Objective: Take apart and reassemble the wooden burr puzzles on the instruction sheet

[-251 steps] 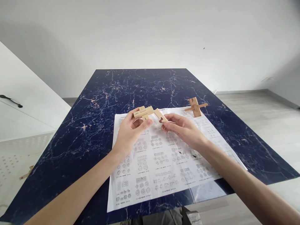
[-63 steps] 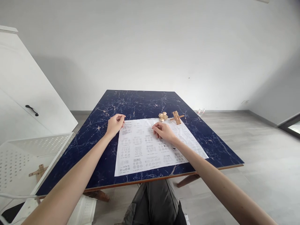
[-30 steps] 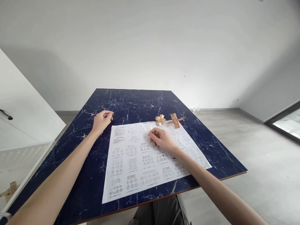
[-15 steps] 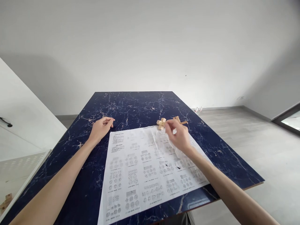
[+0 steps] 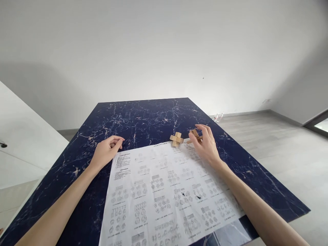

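Curled loosely, my left hand (image 5: 106,151) rests on the dark blue table beside the paper's upper left corner, with nothing visible in its fingers. My right hand (image 5: 207,145) has its thumb and fingers apart around a wooden puzzle piece (image 5: 193,132) with a dark mark on it. The hand partly hides this piece, and I cannot tell how firmly it touches. Just left of it, a cross-shaped wooden burr puzzle (image 5: 176,139) sits at the top edge of a large printed instruction sheet (image 5: 153,160).
The sheet, covered in small diagrams, lies over the near part of the marbled table (image 5: 133,118). A white cabinet (image 5: 23,136) stands at the left. Behind the table is a pale wall (image 5: 153,51); a red-and-white object (image 5: 217,117) lies on the grey floor.
My right hand has opened from a pinch and shifted right, now around the marked wooden piece. The burr puzzle is uncovered. My left hand stays curled; the view has shifted slightly.
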A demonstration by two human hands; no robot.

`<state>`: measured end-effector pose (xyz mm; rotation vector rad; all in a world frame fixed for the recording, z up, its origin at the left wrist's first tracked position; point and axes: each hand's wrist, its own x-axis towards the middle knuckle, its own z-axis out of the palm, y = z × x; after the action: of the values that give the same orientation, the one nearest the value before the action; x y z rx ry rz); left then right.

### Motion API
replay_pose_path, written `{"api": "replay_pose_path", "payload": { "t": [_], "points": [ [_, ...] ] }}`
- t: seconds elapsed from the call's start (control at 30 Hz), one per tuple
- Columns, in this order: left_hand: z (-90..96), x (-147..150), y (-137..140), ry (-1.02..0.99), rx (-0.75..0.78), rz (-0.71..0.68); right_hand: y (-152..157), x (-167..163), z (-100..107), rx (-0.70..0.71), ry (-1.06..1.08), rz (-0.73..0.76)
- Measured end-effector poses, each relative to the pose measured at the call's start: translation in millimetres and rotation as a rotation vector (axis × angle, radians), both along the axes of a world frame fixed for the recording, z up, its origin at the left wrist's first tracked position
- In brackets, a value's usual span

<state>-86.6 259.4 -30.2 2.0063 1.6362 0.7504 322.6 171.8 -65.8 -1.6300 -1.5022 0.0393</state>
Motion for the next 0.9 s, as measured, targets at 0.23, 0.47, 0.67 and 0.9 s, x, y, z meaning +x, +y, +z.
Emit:
{"api": "replay_pose_path", "payload": {
  "t": [0.23,0.47,0.67,0.9],
  "points": [
    [2.6,3,-4,0.084,0.039,-0.012,4,6,2,-0.121,0.236,0.011],
    [0.8,6,-4,0.129,0.065,-0.026,6,10,-3,-0.113,0.297,0.016],
    [-0.7,5,-6,0.119,0.099,-0.038,0,4,2,-0.005,0.286,-0.006],
    [1.1,10,-14,0.158,0.245,-0.071,-21,-29,21,0.262,0.056,0.165]
  ]
}}
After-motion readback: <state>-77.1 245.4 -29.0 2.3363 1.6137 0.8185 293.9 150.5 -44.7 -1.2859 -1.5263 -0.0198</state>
